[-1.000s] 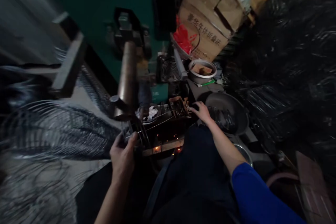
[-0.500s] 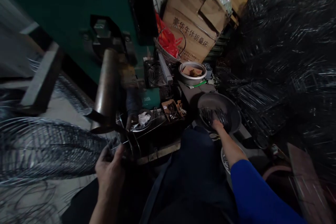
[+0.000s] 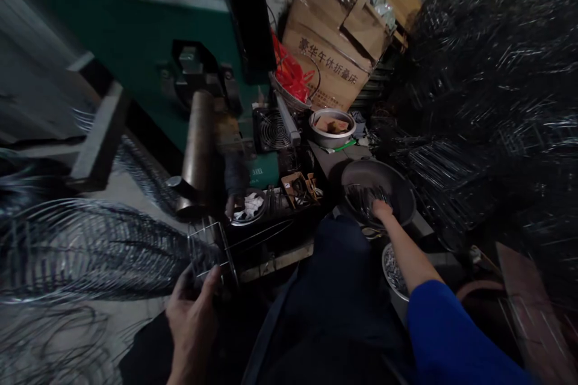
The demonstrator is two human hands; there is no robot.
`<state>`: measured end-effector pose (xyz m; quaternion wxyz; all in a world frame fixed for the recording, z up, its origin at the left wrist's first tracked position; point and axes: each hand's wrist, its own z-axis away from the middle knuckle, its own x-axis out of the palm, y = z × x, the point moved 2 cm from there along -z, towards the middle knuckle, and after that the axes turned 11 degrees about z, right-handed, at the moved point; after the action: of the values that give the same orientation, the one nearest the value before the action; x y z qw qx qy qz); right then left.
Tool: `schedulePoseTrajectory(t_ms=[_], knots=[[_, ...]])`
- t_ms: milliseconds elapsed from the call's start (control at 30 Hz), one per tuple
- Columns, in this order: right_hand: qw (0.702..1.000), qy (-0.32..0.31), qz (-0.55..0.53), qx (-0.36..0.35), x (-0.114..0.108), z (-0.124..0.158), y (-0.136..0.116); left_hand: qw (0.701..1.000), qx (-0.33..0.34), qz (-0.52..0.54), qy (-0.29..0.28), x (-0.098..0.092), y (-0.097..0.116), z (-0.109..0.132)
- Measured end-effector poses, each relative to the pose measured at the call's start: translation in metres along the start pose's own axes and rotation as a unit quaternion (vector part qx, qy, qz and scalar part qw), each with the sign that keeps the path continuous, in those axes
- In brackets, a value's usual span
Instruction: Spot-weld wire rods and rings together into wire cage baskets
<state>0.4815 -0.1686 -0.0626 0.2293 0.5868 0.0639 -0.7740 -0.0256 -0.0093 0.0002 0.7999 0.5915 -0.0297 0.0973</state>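
Observation:
My left hand [image 3: 194, 301] grips the lower edge of a small wire frame [image 3: 212, 246] between thumb and fingers, just below the machine's round metal post [image 3: 196, 150]. Left of that hand lies a long bundle of bent, ring-like wires [image 3: 90, 249]. On the other side, my right hand [image 3: 382, 210] reaches into a dark round basin [image 3: 404, 183], against a heap of thin dark wire pieces [image 3: 361, 195]. Its fingertips are blurred and hidden among the wires, so their grip cannot be made out.
Ahead stands a green machine [image 3: 135, 42] with a phone-like black screen [image 3: 250, 21]. A white bowl [image 3: 332, 135], a cardboard box [image 3: 327, 54] and a basket with a red bag [image 3: 291, 72] lie beyond. Wire racks [image 3: 447, 162] pile up at right, near a metal pail [image 3: 395, 271].
The view has shifted slightly, so the machine sits lower and farther right. The wire frame at my left hand shows more clearly. My right hand remains in the basin, slightly farther right.

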Motion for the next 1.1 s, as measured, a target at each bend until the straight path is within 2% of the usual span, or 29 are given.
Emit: schedulePoseTrajectory(t_ms=[133,233,267,300,367,433,533,600,667,767,867,1100], knots=[[0.998,0.059,-0.022,0.007,-0.059,0.005,0.022,1.0,0.003,0.01,-0.009,-0.001,-0.01,0.004],[0.985,0.143,-0.081,-0.061,-0.107,0.028,0.02,0.999,0.031,0.008,-0.027,0.005,-0.009,0.014],[0.964,0.191,-0.147,-0.114,-0.12,0.041,0.012,0.999,0.038,0.008,-0.033,0.006,-0.008,0.017],[0.929,0.227,-0.223,-0.187,-0.13,0.056,-0.001,0.998,0.044,0.013,-0.04,0.008,-0.007,0.02],[0.85,0.232,-0.341,-0.327,-0.141,0.09,-0.037,0.997,0.044,0.033,-0.047,0.008,-0.007,0.024],[0.793,0.189,-0.412,-0.408,-0.138,0.124,-0.081,0.996,0.039,0.056,-0.052,0.006,-0.008,0.024],[0.732,0.085,-0.487,-0.468,-0.115,0.165,-0.147,0.994,0.023,0.091,-0.051,0.0,-0.011,0.025],[0.706,0.026,-0.526,-0.473,-0.093,0.178,-0.182,0.992,0.008,0.115,-0.048,-0.004,-0.012,0.028],[0.698,-0.017,-0.546,-0.463,-0.073,0.181,-0.205,0.99,-0.003,0.13,-0.055,-0.007,-0.012,0.03],[0.708,-0.067,-0.543,-0.447,-0.053,0.178,-0.22,0.989,-0.003,0.134,-0.067,-0.012,-0.013,0.029],[0.718,-0.1,-0.535,-0.434,-0.047,0.174,-0.222,0.988,0.001,0.142,-0.063,-0.013,-0.014,0.026],[0.724,-0.097,-0.529,-0.432,-0.05,0.163,-0.223,0.983,-0.004,0.169,-0.069,-0.001,-0.011,0.021]])
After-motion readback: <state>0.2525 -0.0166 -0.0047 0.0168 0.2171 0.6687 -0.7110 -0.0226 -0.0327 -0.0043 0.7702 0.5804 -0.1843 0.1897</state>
